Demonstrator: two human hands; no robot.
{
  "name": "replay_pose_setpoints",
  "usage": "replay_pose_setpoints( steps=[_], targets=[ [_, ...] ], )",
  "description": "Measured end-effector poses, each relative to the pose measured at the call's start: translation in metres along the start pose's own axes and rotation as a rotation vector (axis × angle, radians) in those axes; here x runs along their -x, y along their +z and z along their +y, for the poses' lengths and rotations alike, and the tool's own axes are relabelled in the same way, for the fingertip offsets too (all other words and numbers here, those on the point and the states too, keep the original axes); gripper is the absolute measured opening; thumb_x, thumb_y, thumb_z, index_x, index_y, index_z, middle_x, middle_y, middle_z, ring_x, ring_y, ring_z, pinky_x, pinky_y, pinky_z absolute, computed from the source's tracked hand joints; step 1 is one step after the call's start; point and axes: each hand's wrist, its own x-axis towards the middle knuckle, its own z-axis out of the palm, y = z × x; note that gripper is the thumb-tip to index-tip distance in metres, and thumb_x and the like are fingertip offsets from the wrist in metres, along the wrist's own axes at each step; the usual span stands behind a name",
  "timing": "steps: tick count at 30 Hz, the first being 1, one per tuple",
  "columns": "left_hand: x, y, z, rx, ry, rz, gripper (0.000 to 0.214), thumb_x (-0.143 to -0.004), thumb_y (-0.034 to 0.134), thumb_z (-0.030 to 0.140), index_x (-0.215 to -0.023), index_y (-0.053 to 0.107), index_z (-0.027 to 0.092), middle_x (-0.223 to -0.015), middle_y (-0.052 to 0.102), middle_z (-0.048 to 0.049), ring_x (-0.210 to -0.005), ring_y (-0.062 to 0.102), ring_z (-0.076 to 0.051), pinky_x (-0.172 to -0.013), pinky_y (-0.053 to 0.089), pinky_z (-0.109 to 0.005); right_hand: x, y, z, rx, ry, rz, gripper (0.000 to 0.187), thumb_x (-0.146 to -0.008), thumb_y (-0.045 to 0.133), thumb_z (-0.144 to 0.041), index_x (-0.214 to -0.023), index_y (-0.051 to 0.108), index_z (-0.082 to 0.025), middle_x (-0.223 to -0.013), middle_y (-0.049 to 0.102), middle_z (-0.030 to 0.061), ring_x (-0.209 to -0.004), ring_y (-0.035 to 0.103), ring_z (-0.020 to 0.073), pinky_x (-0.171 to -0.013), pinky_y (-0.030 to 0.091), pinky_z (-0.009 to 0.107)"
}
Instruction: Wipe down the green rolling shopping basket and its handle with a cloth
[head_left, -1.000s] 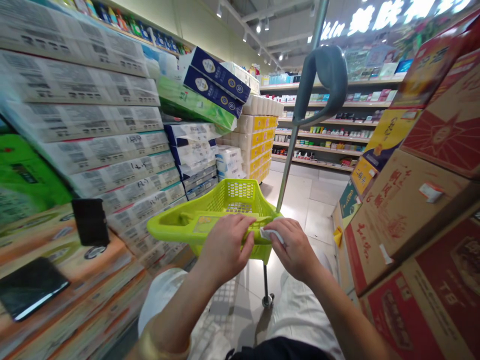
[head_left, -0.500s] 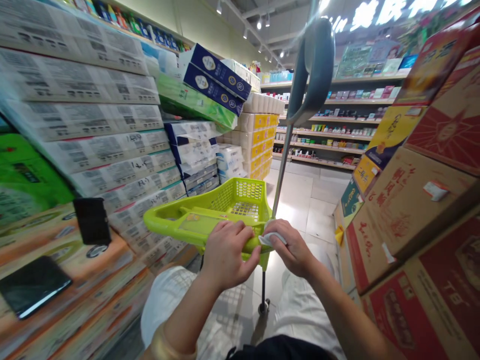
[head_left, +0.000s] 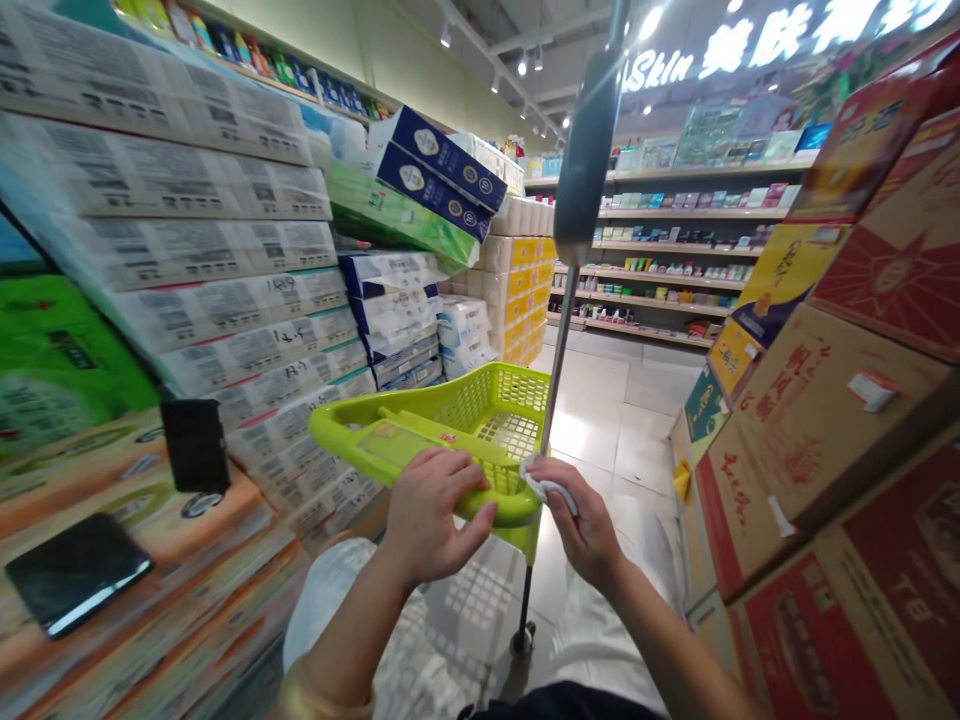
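Note:
A lime-green rolling shopping basket [head_left: 352, 425] stands tilted between my knees, with a metal pole [head_left: 562, 345] rising from its near right corner to a dark grey pull handle [head_left: 585, 150], seen edge-on. My left hand [head_left: 435, 510] is closed over the basket's near rim, fingers on top and thumb toward me. At the corner by the pole's foot, my right hand [head_left: 585, 515] pinches a white cloth or wipe [head_left: 559, 490] that bunches against the rim and pole. A caster wheel [head_left: 523, 636] shows below on a thin black leg.
Tall stacks of wrapped tissue packs [head_left: 225, 240] line the left side. A black phone [head_left: 79, 575] and an upright black object [head_left: 195, 445] rest on orange packs. Cardboard cartons [head_left: 832, 400] rise at the right. Stocked shelves [head_left: 675, 245] stand behind the tiled floor [head_left: 592, 390].
The basket's pull handle has turned from showing its loop to edge-on. The basket has shifted slightly right. My right hand and the cloth have moved to the pole's foot; my left hand slid slightly left.

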Motion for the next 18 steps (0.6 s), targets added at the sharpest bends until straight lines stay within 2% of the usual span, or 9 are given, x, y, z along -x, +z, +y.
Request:
replay_pose_setpoints(
  steps=[4,9,14,16,18],
  targets=[
    [0.001,-0.001,-0.001,0.007,-0.021,0.019,0.024,-0.084,0.045,0.038,-0.072,0.057,0.022,-0.071,0.058,-0.0022,-0.072,0.055,-0.019,-0.078,0.043,-0.036,0.016,0.019,-0.001,0.045,0.012,0.152,0.028,-0.096,0.039,-0.020,-0.118,0.055,-0.025,-0.119,0.062,0.0093,-0.121,0.055,0.0226,-0.106,0.043,0.048],
    [0.005,-0.004,-0.004,0.043,-0.008,0.034,0.026,-0.084,0.044,0.038,-0.071,0.059,0.022,-0.072,0.060,-0.0036,-0.073,0.056,-0.019,-0.078,0.044,-0.036,0.036,0.028,0.002,0.067,0.017,0.211,0.029,-0.096,0.040,-0.021,-0.119,0.057,-0.025,-0.122,0.062,0.0095,-0.121,0.055,0.0240,-0.105,0.044,0.050],
    [0.007,-0.008,-0.004,0.077,-0.006,0.036,0.027,-0.084,0.043,0.038,-0.067,0.057,0.022,-0.069,0.059,-0.0031,-0.070,0.055,-0.018,-0.078,0.044,-0.036,0.033,0.031,0.014,-0.005,0.239,0.423,0.028,-0.097,0.040,-0.030,-0.116,0.059,-0.022,-0.117,0.064,0.0098,-0.112,0.060,0.0230,-0.097,0.050,0.045],
    [0.007,-0.009,-0.004,0.084,-0.002,0.026,0.028,-0.084,0.042,0.039,-0.066,0.056,0.022,-0.068,0.059,-0.0028,-0.069,0.054,-0.018,-0.078,0.044,-0.036,0.021,0.030,0.016,-0.049,0.343,0.444,0.030,-0.096,0.042,-0.037,-0.111,0.062,-0.020,-0.110,0.068,0.0093,-0.104,0.063,0.0224,-0.092,0.052,0.042],
    [0.008,-0.009,-0.004,0.090,0.009,0.025,0.029,-0.085,0.041,0.038,-0.066,0.056,0.022,-0.067,0.058,-0.0029,-0.069,0.054,-0.018,-0.077,0.043,-0.035,0.007,0.026,0.015,-0.114,0.432,0.414,0.032,-0.095,0.045,-0.043,-0.105,0.064,-0.019,-0.101,0.070,0.0078,-0.096,0.065,0.0213,-0.087,0.053,0.038]
  ],
)
